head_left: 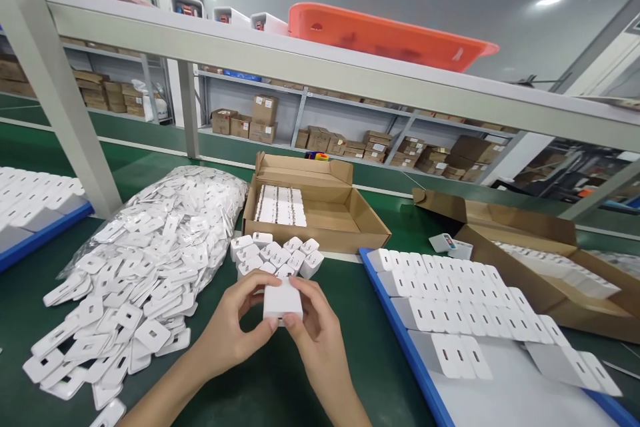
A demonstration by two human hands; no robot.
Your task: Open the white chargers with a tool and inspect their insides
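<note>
Green matting is covering the surface (280, 380), and warehouse shelving (300, 113) with stacked brown cartons is standing behind it. Low in the middle of the view, the left hand (227, 333) and the right hand (317, 337) are holding a small white box (283, 300) between them, just above the surface. The fingers (247, 285) of both hands are clamped on its sides, with the thumbs pressing on its near edge. It is smooth, matt and squarish, with crisp corners.

At twelve o'clock from the hands, a cluster of white blocks (277, 257) is sitting just beyond the fingertips, crowding the way to an open cardboard carton (350, 213), which is carrying rows of white pieces along its left side. At nine to ten o'clock, a clear plastic bag (190, 213) is spilling flat white inserts (115, 320), each with a rectangular cut-out. At three o'clock, a blue-edged tray (400, 340) is bearing rows of folded white sleeves (450, 293). Past it, at two o'clock, a second cardboard carton (540, 227) is lying open. At ten o'clock, an angled grey post (55, 100) is rising beside another blue-edged tray (45, 230). Overhead, an orange plastic tray (390, 37) is resting on a pale shelf (250, 43).
</note>
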